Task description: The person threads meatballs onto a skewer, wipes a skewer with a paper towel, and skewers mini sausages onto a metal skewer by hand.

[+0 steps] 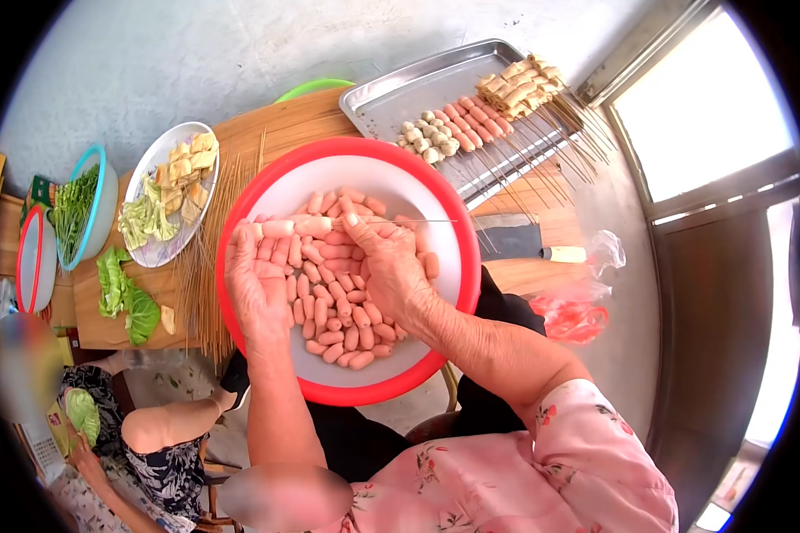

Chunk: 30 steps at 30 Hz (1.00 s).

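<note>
A red-rimmed white basin (356,393) full of small pink sausages (342,306) rests over my lap. Above the sausages I hold a thin skewer (431,220) level, its bare length pointing right. A few sausages (313,226) are threaded in a row on its left part. My left hand (260,289) is closed on the sausage at the left end of the row. With thumb and fingers, my right hand (387,266) pinches the skewer just right of the row. The fingertips of the right hand are partly hidden.
A metal tray (387,93) holds finished skewers at the back right, beside a cleaver (511,240). Loose skewers (206,275), an oval plate (156,253) of food and cabbage leaves (138,306) lie left. At lower left a person's hand (84,457) is near a cabbage (82,416).
</note>
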{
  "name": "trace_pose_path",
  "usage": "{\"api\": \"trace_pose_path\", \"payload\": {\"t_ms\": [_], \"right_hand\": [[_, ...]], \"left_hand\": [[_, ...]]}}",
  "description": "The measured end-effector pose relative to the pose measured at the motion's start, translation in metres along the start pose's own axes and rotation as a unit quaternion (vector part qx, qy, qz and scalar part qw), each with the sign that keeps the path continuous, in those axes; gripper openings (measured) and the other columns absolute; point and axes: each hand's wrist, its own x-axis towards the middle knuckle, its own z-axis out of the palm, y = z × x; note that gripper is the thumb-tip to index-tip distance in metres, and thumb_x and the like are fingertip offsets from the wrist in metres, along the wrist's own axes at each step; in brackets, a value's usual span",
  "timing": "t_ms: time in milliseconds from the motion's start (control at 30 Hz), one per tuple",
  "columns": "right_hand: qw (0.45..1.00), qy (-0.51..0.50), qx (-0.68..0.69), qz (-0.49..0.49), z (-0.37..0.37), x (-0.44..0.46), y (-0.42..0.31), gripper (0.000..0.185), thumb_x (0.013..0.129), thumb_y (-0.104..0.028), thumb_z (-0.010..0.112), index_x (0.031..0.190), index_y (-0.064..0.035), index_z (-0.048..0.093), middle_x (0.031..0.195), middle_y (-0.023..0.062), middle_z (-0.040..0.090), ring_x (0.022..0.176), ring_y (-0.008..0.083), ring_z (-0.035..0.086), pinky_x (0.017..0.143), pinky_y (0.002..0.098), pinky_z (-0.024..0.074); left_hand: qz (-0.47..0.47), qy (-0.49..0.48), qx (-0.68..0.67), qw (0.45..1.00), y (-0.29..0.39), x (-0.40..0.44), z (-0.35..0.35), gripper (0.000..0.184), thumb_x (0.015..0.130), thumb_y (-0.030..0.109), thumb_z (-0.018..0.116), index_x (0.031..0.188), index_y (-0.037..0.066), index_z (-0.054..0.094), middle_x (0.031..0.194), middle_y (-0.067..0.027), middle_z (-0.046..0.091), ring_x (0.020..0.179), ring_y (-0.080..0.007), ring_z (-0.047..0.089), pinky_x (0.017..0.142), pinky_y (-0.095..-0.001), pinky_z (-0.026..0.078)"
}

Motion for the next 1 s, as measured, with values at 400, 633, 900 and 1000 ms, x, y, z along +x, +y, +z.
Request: {"api": "trace_pose_path", "payload": {"t_ms": [400, 633, 900, 1000], "right_hand": [[0.584, -0.087, -0.62, -0.516, -0.013, -0.007, -0.03, 0.023, 0.077, -0.005, 0.064, 0.1, -0.0031, 0.064, 0.099, 0.013, 0.062, 0.094, 0.0296, 0.057, 0.082, 0.0377, 0.0433], [0.611, -0.107, -0.709, -0.336, -0.041, -0.002, -0.037, 0.023, 0.078, -0.006, 0.061, 0.101, -0.0069, 0.065, 0.091, 0.0106, 0.065, 0.079, 0.0287, 0.061, 0.067, 0.0372, 0.0479], [0.775, -0.035, -0.58, -0.249, -0.057, -0.015, -0.081, 0.013, 0.083, -0.01, 0.061, 0.089, -0.0001, 0.067, 0.065, 0.0041, 0.061, 0.059, 0.0067, 0.054, 0.057, 0.0234, 0.0457], [0.845, 0.071, -0.468, -0.25, -0.08, -0.006, -0.099, 0.016, 0.08, -0.013, 0.064, 0.088, 0.001, 0.067, 0.063, 0.0053, 0.061, 0.06, 0.0064, 0.054, 0.058, 0.0252, 0.0458]], "left_hand": [[0.019, -0.009, -0.007, 1.0, 0.005, 0.015, -0.021, 0.035, 0.088, 0.022, 0.062, 0.111, 0.0, 0.05, 0.115, -0.0139, 0.055, 0.109, -0.0272, 0.054, 0.093, -0.0405, 0.047], [0.01, 0.026, -0.009, 1.0, 0.011, 0.011, -0.015, 0.035, 0.083, 0.019, 0.068, 0.107, -0.002, 0.054, 0.111, -0.0133, 0.058, 0.107, -0.0249, 0.055, 0.096, -0.0371, 0.046], [-0.051, -0.043, 0.065, 0.996, 0.007, -0.001, 0.001, 0.059, 0.09, 0.036, 0.057, 0.132, 0.0, 0.036, 0.121, -0.0161, 0.051, 0.112, -0.0262, 0.051, 0.096, -0.0398, 0.043], [-0.069, -0.052, 0.087, 0.992, 0.008, 0.001, -0.004, 0.056, 0.089, 0.034, 0.059, 0.13, 0.001, 0.04, 0.118, -0.0149, 0.053, 0.108, -0.0244, 0.054, 0.092, -0.038, 0.045]]}}
